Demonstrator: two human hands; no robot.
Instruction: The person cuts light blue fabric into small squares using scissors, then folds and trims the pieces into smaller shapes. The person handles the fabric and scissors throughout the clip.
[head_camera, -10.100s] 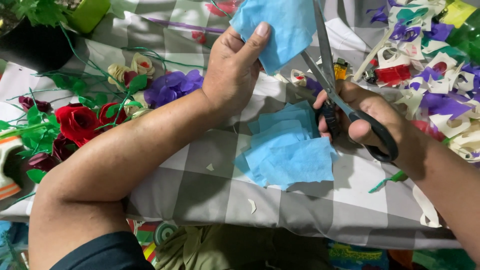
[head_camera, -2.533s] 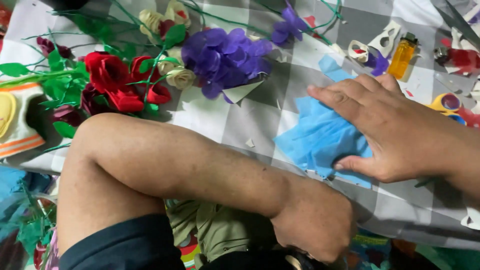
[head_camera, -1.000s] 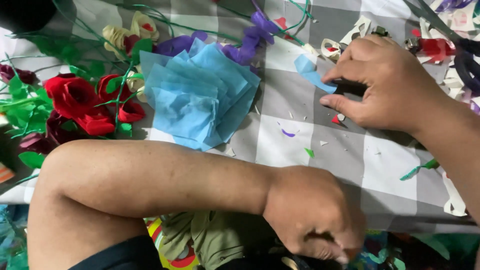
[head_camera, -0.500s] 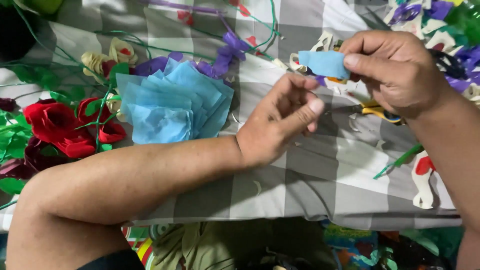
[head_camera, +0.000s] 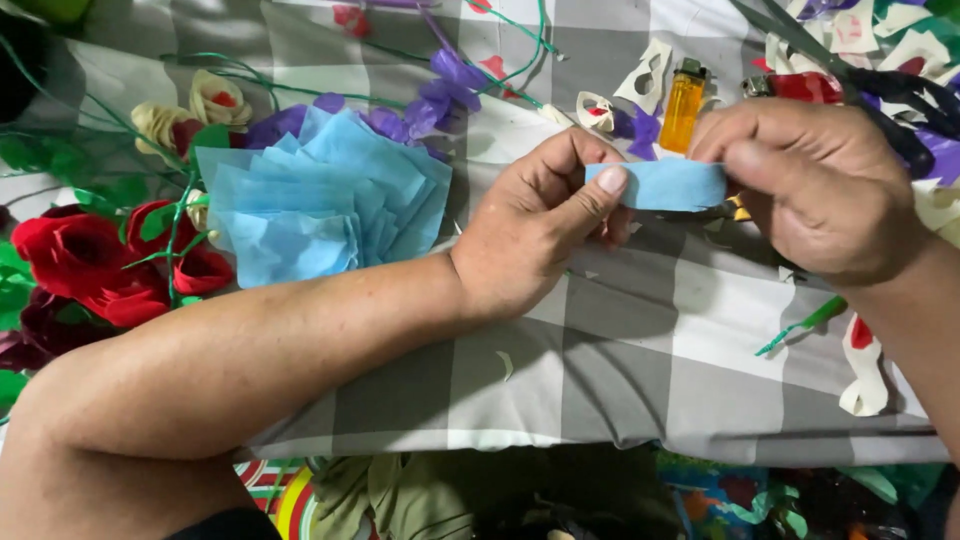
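Left hand (head_camera: 535, 235) and right hand (head_camera: 815, 190) share small blue tissue-paper strip (head_camera: 660, 185), held above grey-and-white checked tabletop (head_camera: 640, 340). Left fingers (head_camera: 600, 190) pinched shut on strip's 9 o'clock end; right fingers closed over its 3 o'clock end. Stack of blue tissue squares (head_camera: 320, 200) at 9 o'clock of left hand, well apart. Red paper roses (head_camera: 90, 265) farther toward 9 o'clock. Purple paper flowers (head_camera: 440, 95) at 11 o'clock. Orange lighter (head_camera: 683, 100) just beyond strip at 12 o'clock.

Right hand (head_camera: 815, 190) hides blue strip's (head_camera: 655, 185) end; scissors beneath, prob.
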